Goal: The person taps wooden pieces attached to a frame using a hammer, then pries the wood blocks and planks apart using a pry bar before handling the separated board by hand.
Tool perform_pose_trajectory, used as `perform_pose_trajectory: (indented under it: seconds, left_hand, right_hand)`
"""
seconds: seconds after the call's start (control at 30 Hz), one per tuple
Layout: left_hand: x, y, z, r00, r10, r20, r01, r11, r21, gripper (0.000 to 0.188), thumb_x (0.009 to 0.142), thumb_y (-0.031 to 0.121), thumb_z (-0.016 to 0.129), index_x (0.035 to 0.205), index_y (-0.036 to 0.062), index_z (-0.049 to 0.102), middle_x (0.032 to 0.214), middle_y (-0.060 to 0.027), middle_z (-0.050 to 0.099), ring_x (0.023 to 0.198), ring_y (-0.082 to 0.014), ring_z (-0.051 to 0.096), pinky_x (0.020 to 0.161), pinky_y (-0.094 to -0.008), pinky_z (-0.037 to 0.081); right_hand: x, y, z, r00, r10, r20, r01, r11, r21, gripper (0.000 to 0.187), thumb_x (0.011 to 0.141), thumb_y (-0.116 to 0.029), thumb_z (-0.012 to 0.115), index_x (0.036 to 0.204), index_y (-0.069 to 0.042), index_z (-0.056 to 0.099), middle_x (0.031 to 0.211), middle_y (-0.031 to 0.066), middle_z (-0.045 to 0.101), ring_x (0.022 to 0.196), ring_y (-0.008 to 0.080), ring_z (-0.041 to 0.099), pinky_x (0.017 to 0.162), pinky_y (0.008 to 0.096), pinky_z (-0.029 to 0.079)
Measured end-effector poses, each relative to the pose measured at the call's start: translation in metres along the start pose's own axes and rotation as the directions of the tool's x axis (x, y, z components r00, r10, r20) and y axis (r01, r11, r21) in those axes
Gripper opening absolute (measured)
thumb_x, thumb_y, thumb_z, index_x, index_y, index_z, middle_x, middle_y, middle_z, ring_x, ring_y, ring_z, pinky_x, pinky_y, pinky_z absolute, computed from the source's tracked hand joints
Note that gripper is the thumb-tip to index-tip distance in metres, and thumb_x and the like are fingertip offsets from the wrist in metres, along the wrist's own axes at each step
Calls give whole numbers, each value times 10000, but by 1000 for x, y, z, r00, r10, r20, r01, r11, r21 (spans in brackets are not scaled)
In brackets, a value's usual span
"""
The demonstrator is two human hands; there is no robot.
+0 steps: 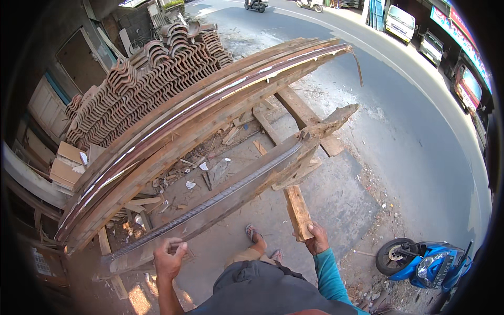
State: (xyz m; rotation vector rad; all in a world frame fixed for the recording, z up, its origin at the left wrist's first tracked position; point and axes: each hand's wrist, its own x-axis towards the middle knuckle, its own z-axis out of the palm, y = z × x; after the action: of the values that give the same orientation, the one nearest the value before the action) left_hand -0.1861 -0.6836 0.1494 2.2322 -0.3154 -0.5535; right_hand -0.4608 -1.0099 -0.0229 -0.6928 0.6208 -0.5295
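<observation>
My right hand [317,240], below a teal sleeve, is wrapped round the near end of a short wooden block [297,210], which points away from me. My left hand [169,257] has its fingers curled and thumb drawn in, close beside the near end of a long wooden beam [220,212]. Whether something small sits in those fingers is hidden. Along the top of the beam lies a ribbed steel bar [210,202]. The far end of the beam is rough and splintered, and it rests near a crosswise timber [302,110].
Long planks [210,113] are stacked beyond the beam. Behind them stand piled roof tiles [142,94]. Wood scraps and litter [190,185] lie on the ground between. A blue motorcycle [430,265] is parked at right. The road [420,131] curves past, with vehicles along its far side.
</observation>
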Motion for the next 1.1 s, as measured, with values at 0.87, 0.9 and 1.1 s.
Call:
perform_pose_trajectory:
  seconds: [0.87,0.9,1.1]
  left_hand:
    - [124,-29,-64,869,345,355,-489,491,720,399,849,360,768,1007,36,596,820,-237,662,836,-462,634,705,-551,474]
    - [127,-18,-66,872,326,365,-486,489,724,412,857,375,761,991,28,584,831,-244,665,840,-475,632,704,-561,473]
    - [131,14,-81,829,359,429,-558,480,677,418,836,376,774,992,42,579,811,-235,665,803,-466,638,695,-556,477]
  right_hand:
    - [-33,66,69,969,-162,-186,164,986,-2,641,930,-321,672,1349,115,459,1182,197,629,997,289,681,884,417,563]
    - [-31,72,74,971,-122,-205,119,993,-25,645,921,-321,672,1349,115,466,1188,193,632,988,279,685,886,406,562]
    - [-26,81,82,973,-51,-226,25,993,-117,675,897,-332,686,1346,125,472,1167,201,641,972,277,692,869,394,567]
